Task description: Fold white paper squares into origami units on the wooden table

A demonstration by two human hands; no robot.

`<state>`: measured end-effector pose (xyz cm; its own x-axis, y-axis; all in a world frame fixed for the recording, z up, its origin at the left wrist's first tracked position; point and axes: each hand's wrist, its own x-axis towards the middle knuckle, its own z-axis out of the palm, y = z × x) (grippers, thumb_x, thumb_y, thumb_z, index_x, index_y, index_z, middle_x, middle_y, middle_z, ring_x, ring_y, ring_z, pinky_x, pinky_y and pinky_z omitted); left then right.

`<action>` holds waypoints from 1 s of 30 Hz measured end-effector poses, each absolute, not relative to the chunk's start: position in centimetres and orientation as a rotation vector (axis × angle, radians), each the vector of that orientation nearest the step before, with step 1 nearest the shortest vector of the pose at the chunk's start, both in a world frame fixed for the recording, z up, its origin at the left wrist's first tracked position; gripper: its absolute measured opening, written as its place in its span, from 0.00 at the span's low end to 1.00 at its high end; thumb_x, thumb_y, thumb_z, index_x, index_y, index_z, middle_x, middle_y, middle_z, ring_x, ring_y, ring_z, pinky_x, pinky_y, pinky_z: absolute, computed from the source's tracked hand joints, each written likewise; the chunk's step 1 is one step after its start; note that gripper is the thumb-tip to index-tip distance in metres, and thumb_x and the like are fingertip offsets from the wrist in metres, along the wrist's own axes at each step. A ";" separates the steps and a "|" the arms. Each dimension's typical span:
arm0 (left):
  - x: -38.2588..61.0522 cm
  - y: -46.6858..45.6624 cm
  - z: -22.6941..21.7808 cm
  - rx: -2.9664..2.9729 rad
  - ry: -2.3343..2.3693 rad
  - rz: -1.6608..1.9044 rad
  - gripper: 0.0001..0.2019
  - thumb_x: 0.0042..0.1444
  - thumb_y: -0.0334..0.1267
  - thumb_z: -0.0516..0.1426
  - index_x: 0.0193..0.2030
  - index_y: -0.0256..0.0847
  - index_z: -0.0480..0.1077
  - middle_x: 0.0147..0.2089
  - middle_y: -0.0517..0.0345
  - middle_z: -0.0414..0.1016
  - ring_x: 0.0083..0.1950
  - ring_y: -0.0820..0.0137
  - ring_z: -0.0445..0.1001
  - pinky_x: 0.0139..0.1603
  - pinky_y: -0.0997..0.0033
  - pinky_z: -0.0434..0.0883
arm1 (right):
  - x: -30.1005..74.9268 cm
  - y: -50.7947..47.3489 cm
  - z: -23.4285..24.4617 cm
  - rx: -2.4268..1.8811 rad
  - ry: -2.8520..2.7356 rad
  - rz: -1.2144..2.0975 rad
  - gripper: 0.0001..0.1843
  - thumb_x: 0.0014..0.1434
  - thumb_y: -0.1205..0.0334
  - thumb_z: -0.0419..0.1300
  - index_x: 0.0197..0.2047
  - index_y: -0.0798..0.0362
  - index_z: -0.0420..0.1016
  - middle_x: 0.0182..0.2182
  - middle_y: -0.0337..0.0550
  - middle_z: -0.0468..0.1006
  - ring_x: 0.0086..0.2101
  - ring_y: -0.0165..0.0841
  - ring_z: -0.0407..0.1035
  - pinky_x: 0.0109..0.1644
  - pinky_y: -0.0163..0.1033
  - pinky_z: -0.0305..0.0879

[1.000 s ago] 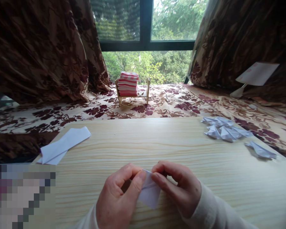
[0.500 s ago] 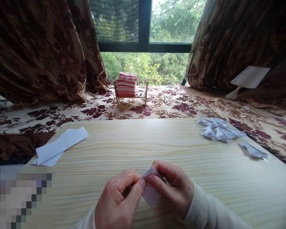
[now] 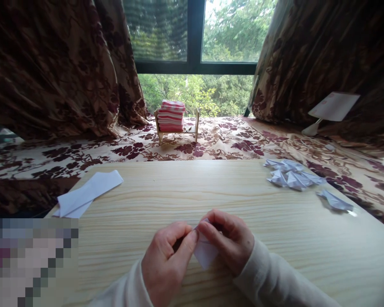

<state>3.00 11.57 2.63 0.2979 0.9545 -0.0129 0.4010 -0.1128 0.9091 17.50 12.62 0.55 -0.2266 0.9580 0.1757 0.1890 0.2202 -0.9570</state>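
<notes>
A small folded piece of white paper point(image 3: 205, 252) is pinched between both my hands just above the light wooden table point(image 3: 211, 196), near its front edge. My left hand point(image 3: 166, 266) is closed on the paper's left side with thumb and fingers. My right hand point(image 3: 227, 241) is closed on its upper right part, fingertips pressed together on the fold. Most of the paper is hidden behind my fingers.
White paper strips point(image 3: 86, 197) lie at the table's left edge. Several folded paper pieces point(image 3: 289, 175) sit at the right, one more point(image 3: 334, 200) nearer the right edge. A small wooden rack with striped cloth point(image 3: 174, 117) stands on the flowered cloth by the window.
Both hands have kept their pinch on the paper and worked the fold; more of the paper is now covered by my fingers. The view has shifted slightly.
</notes>
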 end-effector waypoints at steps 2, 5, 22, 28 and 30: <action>3.2 11.5 2.4 1.705 1.253 0.828 0.16 0.56 0.44 0.47 0.21 0.39 0.61 0.21 0.62 0.59 0.26 0.74 0.60 0.27 0.76 0.58 | 17.4 12.7 0.5 -1.133 -1.594 1.016 0.16 0.55 0.55 0.52 0.21 0.56 0.65 0.16 0.33 0.59 0.20 0.24 0.54 0.22 0.30 0.51; 3.3 11.1 2.2 1.730 1.286 0.914 0.16 0.55 0.43 0.47 0.20 0.39 0.60 0.20 0.63 0.57 0.25 0.74 0.59 0.26 0.75 0.57 | 17.4 12.8 0.5 -1.153 -1.518 1.034 0.21 0.55 0.50 0.51 0.18 0.55 0.60 0.15 0.32 0.53 0.19 0.23 0.50 0.20 0.30 0.47; 1.3 5.9 1.1 1.470 1.240 1.395 0.13 0.47 0.45 0.54 0.22 0.36 0.68 0.17 0.63 0.61 0.22 0.74 0.59 0.23 0.77 0.58 | 12.6 8.8 -1.7 -0.952 -1.179 0.969 0.18 0.45 0.49 0.59 0.20 0.57 0.67 0.14 0.35 0.64 0.18 0.24 0.56 0.21 0.31 0.53; 0.9 5.1 1.0 1.409 1.278 1.527 0.15 0.44 0.46 0.56 0.16 0.37 0.65 0.14 0.66 0.56 0.19 0.77 0.55 0.20 0.77 0.55 | 11.9 8.2 -1.9 -0.960 -1.120 0.889 0.19 0.44 0.47 0.58 0.19 0.57 0.66 0.14 0.34 0.61 0.19 0.24 0.54 0.22 0.31 0.51; 0.7 5.0 1.1 1.404 1.268 1.539 0.17 0.46 0.48 0.53 0.17 0.37 0.64 0.14 0.65 0.56 0.19 0.77 0.55 0.20 0.77 0.55 | 11.9 8.1 -1.9 -0.959 -1.105 0.874 0.20 0.44 0.46 0.58 0.19 0.57 0.66 0.14 0.33 0.61 0.18 0.24 0.53 0.21 0.31 0.50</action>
